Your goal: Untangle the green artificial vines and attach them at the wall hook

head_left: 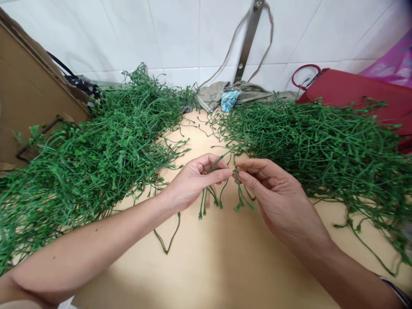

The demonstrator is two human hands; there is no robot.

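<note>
Near the middle of the view, my left hand pinches thin green plastic stems, whose tips hang below the fingers. My right hand is closed on another small bunch of green stems just beside it. The fingertips of both hands almost meet. A large heap of green stems lies to the left, and a second heap is on the right. One bent stem rests on the table below my left wrist.
Behind the pale wooden table are a clear cup with blue and white contents, grey cloth and a metal bar. A cardboard box stands left; a red bag sits right.
</note>
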